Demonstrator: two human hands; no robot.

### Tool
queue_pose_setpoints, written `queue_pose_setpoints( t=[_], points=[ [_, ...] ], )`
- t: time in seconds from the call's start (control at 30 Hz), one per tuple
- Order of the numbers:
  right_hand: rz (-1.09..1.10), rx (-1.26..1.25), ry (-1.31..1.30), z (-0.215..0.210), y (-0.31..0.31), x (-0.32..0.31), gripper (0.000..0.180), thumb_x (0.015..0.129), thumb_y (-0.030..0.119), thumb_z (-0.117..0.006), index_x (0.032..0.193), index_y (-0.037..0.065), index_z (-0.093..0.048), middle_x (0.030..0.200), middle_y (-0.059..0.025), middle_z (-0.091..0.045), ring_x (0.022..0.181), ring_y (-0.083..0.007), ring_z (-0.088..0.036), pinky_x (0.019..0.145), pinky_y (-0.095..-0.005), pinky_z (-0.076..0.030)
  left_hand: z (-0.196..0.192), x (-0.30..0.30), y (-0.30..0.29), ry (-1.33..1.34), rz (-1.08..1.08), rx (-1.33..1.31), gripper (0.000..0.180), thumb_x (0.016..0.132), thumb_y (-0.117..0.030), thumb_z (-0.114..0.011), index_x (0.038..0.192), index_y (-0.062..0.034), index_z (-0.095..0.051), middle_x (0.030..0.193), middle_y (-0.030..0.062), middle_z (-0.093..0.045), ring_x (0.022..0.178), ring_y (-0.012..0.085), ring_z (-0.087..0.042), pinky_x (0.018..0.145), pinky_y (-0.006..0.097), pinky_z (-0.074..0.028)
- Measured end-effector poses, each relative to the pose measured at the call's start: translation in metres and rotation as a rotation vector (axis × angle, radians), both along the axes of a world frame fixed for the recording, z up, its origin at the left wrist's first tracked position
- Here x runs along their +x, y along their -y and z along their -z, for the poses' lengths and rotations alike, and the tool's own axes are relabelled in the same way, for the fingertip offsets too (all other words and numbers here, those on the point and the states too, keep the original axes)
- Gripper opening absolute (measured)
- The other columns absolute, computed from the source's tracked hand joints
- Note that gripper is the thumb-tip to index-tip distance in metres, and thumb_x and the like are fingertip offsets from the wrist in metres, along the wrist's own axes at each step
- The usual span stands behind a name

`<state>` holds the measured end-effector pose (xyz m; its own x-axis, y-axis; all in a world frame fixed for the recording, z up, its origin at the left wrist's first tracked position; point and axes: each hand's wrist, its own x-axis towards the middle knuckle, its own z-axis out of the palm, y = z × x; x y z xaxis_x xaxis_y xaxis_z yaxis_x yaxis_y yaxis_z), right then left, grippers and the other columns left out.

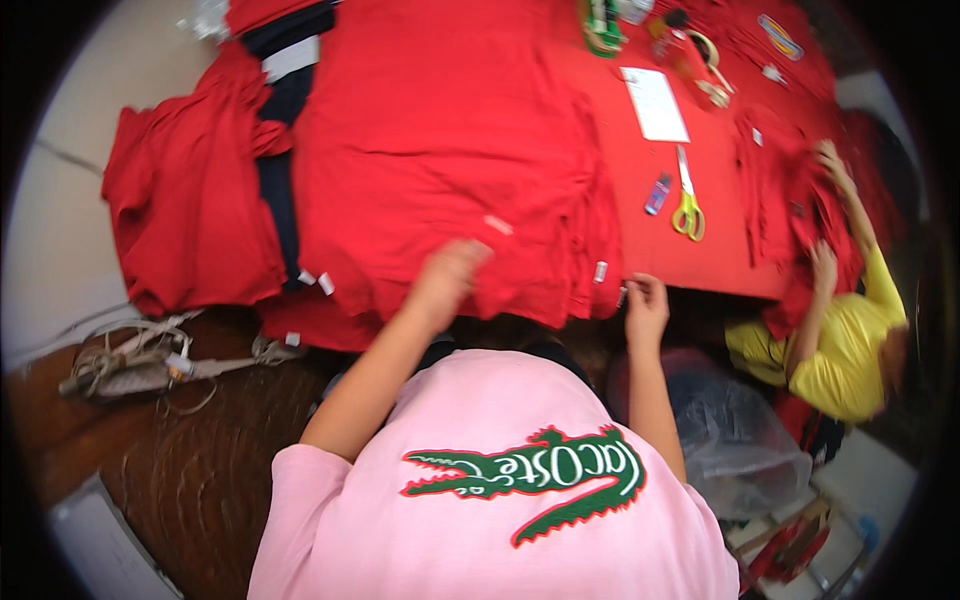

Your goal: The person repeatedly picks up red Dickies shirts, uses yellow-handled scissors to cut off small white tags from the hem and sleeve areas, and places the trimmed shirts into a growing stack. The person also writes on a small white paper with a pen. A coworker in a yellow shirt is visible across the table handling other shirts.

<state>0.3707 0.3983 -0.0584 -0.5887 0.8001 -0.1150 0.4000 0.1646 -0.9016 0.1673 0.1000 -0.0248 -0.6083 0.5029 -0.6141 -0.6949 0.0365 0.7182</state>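
A thick stack of red garments (430,150) lies in front of me on the table, with small white labels showing along its near edge. My left hand (450,283) is over the near part of the top garment, close to a white label (498,225); motion smears its fingers. At the stack's near right corner is my right hand (648,308), its fingertips drawn together beside a small pale tag. Whatever they pinch is too small to make out.
Yellow-handled scissors (687,205), a small purple-blue item (658,194), a white paper (655,105) and tape rolls (708,55) lie right. More red garments (195,200) are left. A co-worker in yellow (850,350) handles red cloth at right. Cables (130,360) lie below left.
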Motion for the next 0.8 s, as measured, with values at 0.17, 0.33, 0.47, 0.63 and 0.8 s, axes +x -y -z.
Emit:
queue_pose_setpoints(
  t=[0.17,0.33,0.47,0.63,0.8],
  points=[
    [-0.024,-0.236,-0.127,-0.013,-0.023,-0.017,0.021,0.107,0.023,-0.059,0.112,0.005,-0.069,0.089,0.0003,-0.069,0.079,-0.0051,-0.061,0.070,-0.0211,-0.047,-0.047,0.056,-0.012,-0.329,0.878,0.287,0.041,0.103,-0.022,-0.067,0.141,-0.0052,-0.065,0.134,0.0089,-0.070,0.126,0.0190,-0.063,0.111,0.034,-0.046],
    [-0.249,-0.289,-0.037,-0.014,-0.006,-0.033,0.021,0.106,0.023,-0.063,0.111,0.005,-0.070,0.093,0.0016,-0.069,0.078,-0.0035,-0.059,0.068,-0.0196,-0.045,-0.009,0.003,0.061,-0.510,-0.001,-0.102,0.015,0.103,-0.012,-0.065,0.112,-0.0019,-0.071,0.106,0.0074,-0.072,0.102,0.0148,-0.069,0.093,0.031,-0.055],
    [-0.305,-0.260,0.026,-0.013,0.010,-0.043,0.021,0.098,0.015,-0.075,0.113,0.001,-0.068,0.089,0.0024,-0.062,0.076,-0.0040,-0.052,0.068,-0.0195,-0.043,-0.001,-0.052,0.143,-1.059,-0.494,-0.800,0.021,0.094,-0.012,-0.073,0.113,-0.0048,-0.068,0.109,0.0118,-0.065,0.097,0.0237,-0.065,0.086,0.036,-0.053],
    [-0.214,-0.201,-0.111,-0.032,0.035,-0.091,0.043,0.096,0.014,-0.079,0.130,-0.001,-0.058,0.086,0.0034,-0.052,0.075,-0.0034,-0.047,0.064,-0.0194,-0.036,0.023,-0.084,0.191,-0.728,-0.431,-0.740,0.032,0.092,-0.022,-0.078,0.114,-0.0003,-0.070,0.096,0.0116,-0.074,0.085,0.0161,-0.068,0.075,0.031,-0.053],
    [-0.206,-0.112,-0.150,-0.024,0.016,-0.112,0.022,0.094,0.017,-0.081,0.097,0.000,-0.068,0.073,0.0081,-0.046,0.066,-0.0023,-0.038,0.058,-0.0210,-0.030,0.000,-0.096,0.169,-0.769,-0.378,-0.726,0.025,0.098,-0.024,-0.073,0.105,-0.0001,-0.072,0.079,0.0069,-0.071,0.068,0.0147,-0.062,0.066,0.030,-0.050]
  ],
)
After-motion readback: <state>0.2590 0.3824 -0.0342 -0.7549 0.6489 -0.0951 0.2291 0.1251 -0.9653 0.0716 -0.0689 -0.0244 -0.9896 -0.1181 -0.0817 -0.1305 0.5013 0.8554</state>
